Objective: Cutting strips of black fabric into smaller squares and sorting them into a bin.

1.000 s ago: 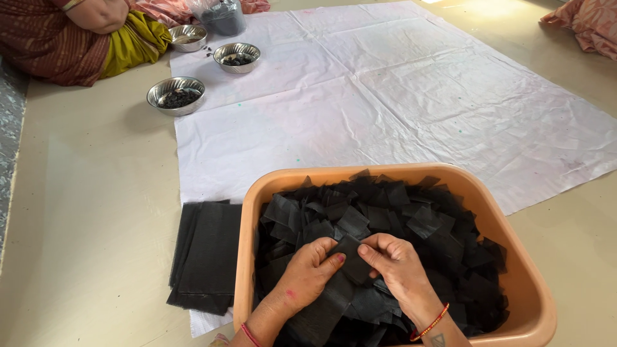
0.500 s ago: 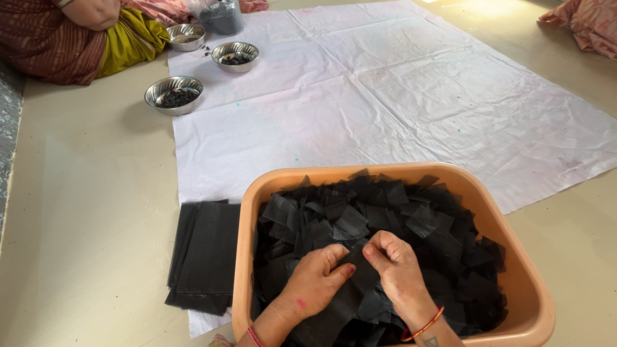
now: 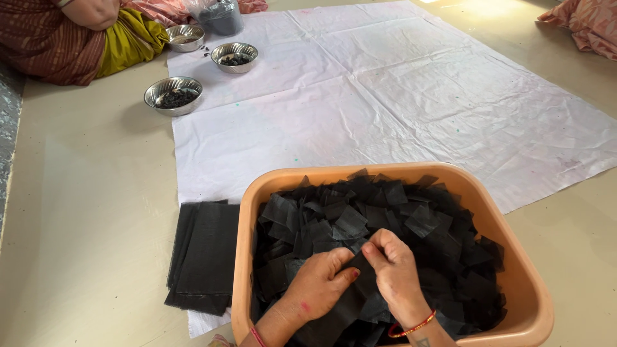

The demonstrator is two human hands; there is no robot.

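An orange plastic tub (image 3: 514, 257) sits on the floor in front of me, filled with several small black square sheets (image 3: 347, 212). My left hand (image 3: 318, 283) and my right hand (image 3: 392, 270) are both inside the tub, close together. Together they pinch one black sheet (image 3: 360, 273) between thumbs and fingers near the heap's front. A red bangle circles my right wrist.
A flat stack of larger black sheets (image 3: 205, 254) lies left of the tub. A white cloth (image 3: 385, 96) covers the floor beyond. Three steel bowls (image 3: 173, 95) with dark contents stand at its far left corner, beside a seated person (image 3: 77, 38).
My hands have shifted slightly nearer within the tub and drawn closer together on the black sheet. The view has tilted a little.
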